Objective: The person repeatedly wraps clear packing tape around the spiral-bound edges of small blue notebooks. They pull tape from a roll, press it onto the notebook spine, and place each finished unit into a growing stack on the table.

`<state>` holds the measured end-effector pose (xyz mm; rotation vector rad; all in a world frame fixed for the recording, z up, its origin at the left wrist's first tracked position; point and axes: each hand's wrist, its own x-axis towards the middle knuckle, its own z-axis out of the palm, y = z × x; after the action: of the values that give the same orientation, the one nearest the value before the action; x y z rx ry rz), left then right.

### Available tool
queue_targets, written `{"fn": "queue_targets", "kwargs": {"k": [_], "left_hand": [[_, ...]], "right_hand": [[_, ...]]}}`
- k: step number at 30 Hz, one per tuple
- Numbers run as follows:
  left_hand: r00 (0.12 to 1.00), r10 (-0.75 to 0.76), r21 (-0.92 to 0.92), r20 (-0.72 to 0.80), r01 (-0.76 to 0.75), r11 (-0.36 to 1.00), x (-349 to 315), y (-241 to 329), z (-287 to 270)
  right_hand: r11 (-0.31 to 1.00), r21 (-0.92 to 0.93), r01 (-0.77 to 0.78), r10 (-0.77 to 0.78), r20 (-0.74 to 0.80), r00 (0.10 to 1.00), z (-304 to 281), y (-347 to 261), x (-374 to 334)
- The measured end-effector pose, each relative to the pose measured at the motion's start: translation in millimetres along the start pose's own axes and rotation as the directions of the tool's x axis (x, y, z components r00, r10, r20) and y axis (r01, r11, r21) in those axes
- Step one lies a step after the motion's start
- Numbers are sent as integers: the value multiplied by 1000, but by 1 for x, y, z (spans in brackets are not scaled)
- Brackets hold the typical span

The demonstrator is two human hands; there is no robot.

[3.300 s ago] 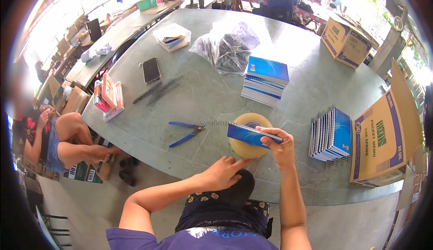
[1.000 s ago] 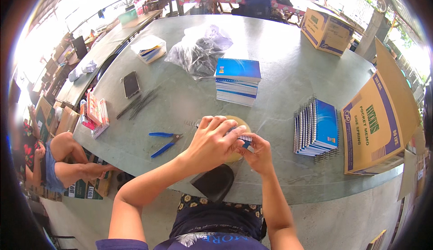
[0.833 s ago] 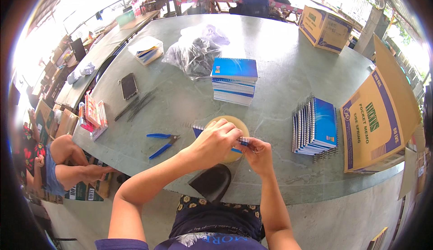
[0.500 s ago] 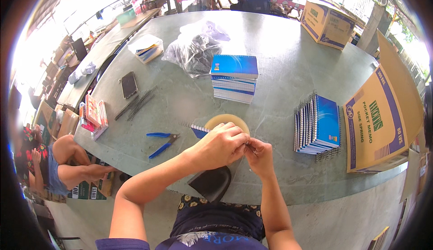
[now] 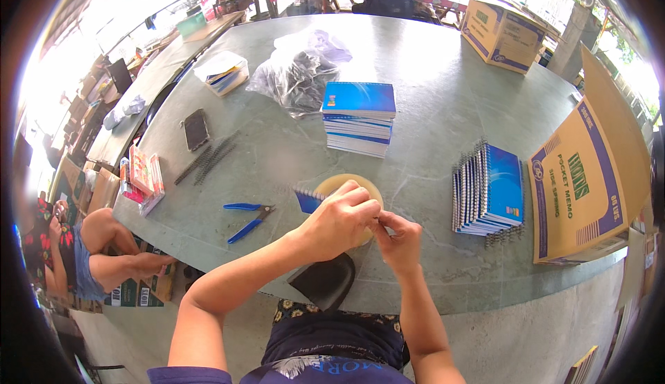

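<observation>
My left hand [image 5: 341, 223] is closed over a small blue spiral notebook [image 5: 307, 201], hiding most of it. A loose end of its dark wire coil sticks out at the left. My right hand [image 5: 400, 238] is closed in a pinch, its fingertips meeting the left hand's at the right end of the binding. Whatever lies between those fingertips is too small to make out. Beneath the hands is a round yellowish disc [image 5: 374, 189], partly covered. A dark curved piece [image 5: 325, 281] lies at the table's near edge. Blue-handled pliers [image 5: 248, 223] rest to the left.
A stack of blue notebooks [image 5: 359, 121] stands ahead, and coil-bound ones [image 5: 488, 190] at right beside an open carton [image 5: 578, 183]. Loose coils [image 5: 208, 160], a phone [image 5: 196, 130], a plastic bag [image 5: 298, 76] and a tub [image 5: 223, 76] lie left. A person [image 5: 104, 245] sits at far left.
Both hands stay together, with only slight finger movement. A little more of the notebook's blue cover shows left of my left hand.
</observation>
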<state>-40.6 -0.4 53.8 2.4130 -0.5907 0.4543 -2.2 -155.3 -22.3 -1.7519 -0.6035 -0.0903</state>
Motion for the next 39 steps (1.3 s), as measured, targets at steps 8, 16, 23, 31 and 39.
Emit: {"fn": "queue_targets", "kwargs": {"k": [8, 16, 23, 31, 39], "left_hand": [[942, 10, 361, -335, 118, 925, -7, -3, -54], [911, -368, -605, -188, 188, 774, 0, -1, -28], [813, 467, 278, -349, -385, 880, 129, 87, 43], [934, 218, 74, -282, -205, 976, 110, 83, 126], [964, -163, -336, -210, 85, 938, 127, 43, 114]], "right_hand": [[951, 303, -69, 73, -3, 997, -3, 11, 4], [949, 313, -47, 100, -158, 982, -49, -23, 13], [971, 156, 183, -38, -651, 758, -218, -62, 20], [953, 38, -300, 300, -247, 921, -228, -9, 19], [940, -124, -318, 288, -213, 934, -228, -13, 40]]}}
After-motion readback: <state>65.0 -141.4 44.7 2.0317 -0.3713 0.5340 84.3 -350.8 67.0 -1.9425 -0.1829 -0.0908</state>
